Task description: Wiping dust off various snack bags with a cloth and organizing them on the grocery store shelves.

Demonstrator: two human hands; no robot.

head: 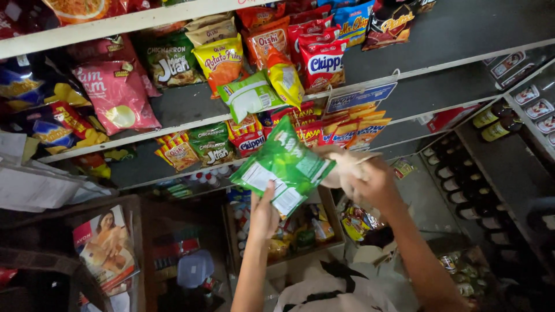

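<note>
Green snack packet (286, 164) pinched between raised left hand (263, 215) and right hand (370, 182).

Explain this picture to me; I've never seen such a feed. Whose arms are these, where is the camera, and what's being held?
There is no machine: a person works with two bare hands, and the one camera sits on their head, here facing shop shelves. The left hand holds a green bag by its lower edge. The right hand is raised beside it, with something pale at the fingers; it is too blurred to name. The shelves carry hanging and stacked snack bags: a yellow bag, a pink bag, red bags. Bottles stand at right, and a magazine lies at lower left.
</note>
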